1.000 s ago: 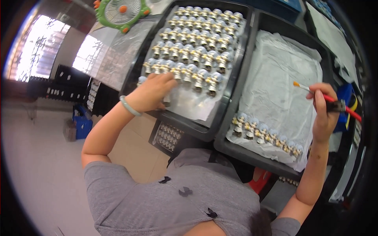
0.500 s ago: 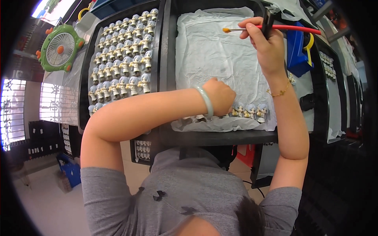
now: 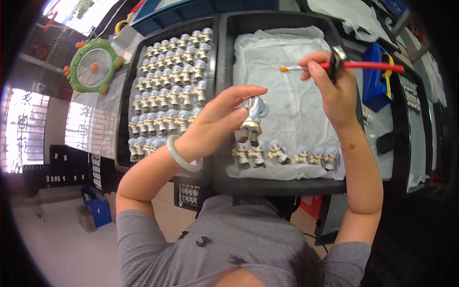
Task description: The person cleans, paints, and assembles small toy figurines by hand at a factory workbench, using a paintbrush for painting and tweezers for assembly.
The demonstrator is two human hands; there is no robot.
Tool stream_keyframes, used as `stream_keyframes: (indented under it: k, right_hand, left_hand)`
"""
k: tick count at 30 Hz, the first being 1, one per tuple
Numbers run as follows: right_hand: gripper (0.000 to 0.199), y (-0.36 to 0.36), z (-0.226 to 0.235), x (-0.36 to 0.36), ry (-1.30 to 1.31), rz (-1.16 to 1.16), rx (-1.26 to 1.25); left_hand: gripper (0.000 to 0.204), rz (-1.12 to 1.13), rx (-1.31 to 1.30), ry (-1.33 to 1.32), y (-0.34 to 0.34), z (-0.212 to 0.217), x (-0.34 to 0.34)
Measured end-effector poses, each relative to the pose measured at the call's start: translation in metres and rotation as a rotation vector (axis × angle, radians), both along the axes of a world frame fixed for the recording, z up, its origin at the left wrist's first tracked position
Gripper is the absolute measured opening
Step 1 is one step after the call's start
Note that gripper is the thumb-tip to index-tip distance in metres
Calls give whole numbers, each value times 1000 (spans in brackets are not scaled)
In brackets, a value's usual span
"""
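Note:
A small figurine (image 3: 252,122) with pale blue hair and dark boots is pinched between the thumb and fingers of my left hand (image 3: 217,115), above the left edge of the paper-lined tray (image 3: 282,186). Over the same tray, my right hand (image 3: 334,91) grips a thin red paintbrush (image 3: 373,66), its orange-tan bristles pointing left toward the figurine but apart from it. A black object (image 3: 337,56) also stands up from the right hand; its kind is unclear. Several similar figurines (image 3: 316,156) form a row on the white paper (image 3: 287,105) near the front edge, one of them tilted.
Left of it, a black tray (image 3: 125,103) holds many figurines in rows. A green fan (image 3: 94,67) stands at the far left. Blue bins (image 3: 375,83) are at the right and back. Another tray with figurines (image 3: 411,95) lies further right.
My left hand has come up and left from the front row and now holds a figurine. The right hand still holds the brush. The whole view has shifted slightly.

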State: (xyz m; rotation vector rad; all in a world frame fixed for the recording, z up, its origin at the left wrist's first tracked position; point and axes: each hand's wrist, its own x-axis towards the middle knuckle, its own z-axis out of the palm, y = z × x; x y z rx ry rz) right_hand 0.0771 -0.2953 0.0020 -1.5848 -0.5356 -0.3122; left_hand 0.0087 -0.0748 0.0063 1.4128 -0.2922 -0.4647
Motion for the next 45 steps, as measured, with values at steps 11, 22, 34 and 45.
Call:
stream_keyframes:
  k: [11, 22, 34, 45]
  right_hand:
    - [12, 10, 3, -14, 140, 89, -91]
    - [13, 8, 4, -14, 130, 72, -133]
    - [12, 27, 27, -39, -478, 244, -403]
    - [13, 17, 24, -35, -403, 165, -378]
  left_hand:
    - [94, -67, -244, -96, 28, 10, -2]
    - [77, -149, -303, -280, 27, 0, 1]
    - [74, -24, -228, -211, 18, -5, 0]
    - [72, -51, -193, -252, 18, -5, -2]
